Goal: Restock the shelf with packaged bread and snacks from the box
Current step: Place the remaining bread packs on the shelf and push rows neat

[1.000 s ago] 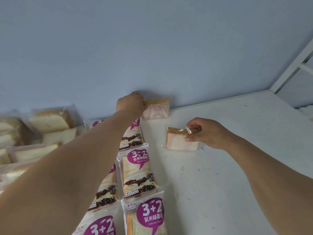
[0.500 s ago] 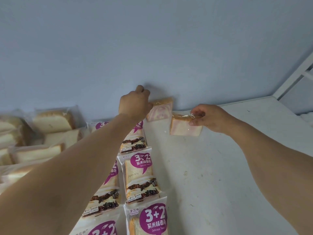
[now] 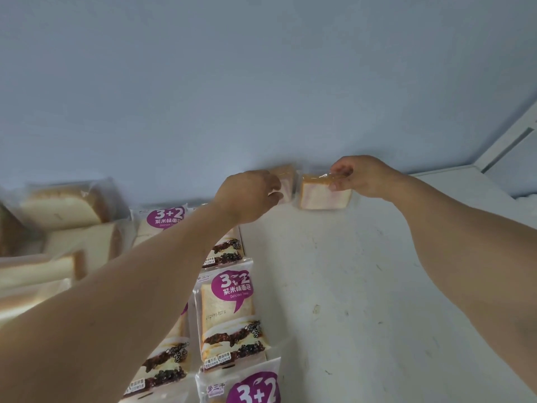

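Two clear-wrapped pink-swirl bread slices stand against the back wall of the white shelf [image 3: 363, 286]. My right hand [image 3: 363, 177] pinches the top of the right slice [image 3: 322, 194], which stands upright on the shelf. My left hand [image 3: 250, 196] is at the left slice [image 3: 286, 177], fingers curled in front of it and hiding most of it; whether it grips the wrapper I cannot tell. The two slices stand side by side, nearly touching.
Rows of purple "3+2" bread packs [image 3: 229, 309] run from the front edge to the back under my left arm. Plain toast packs [image 3: 66, 207] are piled at the left. A white shelf post [image 3: 511, 141] rises at the right.
My right hand has carried its slice from mid-shelf back to the wall and stood it beside the left slice. My left hand stayed at the left slice and dropped slightly.
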